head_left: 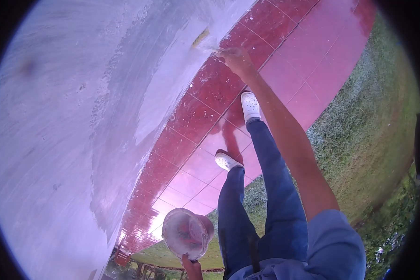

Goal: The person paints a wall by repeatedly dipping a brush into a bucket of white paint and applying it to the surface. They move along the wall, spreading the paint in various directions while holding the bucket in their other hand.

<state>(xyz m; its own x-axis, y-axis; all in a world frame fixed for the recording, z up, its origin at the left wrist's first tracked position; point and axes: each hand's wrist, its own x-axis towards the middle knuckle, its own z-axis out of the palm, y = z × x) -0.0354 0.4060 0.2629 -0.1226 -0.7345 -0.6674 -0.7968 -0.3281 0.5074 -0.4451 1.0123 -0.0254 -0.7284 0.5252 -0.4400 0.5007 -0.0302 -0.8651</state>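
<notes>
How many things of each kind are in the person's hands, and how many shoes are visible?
Yellow-handled paintbrush, in the right hand: 1
Round white paint-stained bucket, in the left hand: 1
White perforated shoes: 2
Total: 4

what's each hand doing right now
Left hand: closed on the bucket, held low beside the legs.
Right hand: closed on the brush, bristles against the wall.
</notes>
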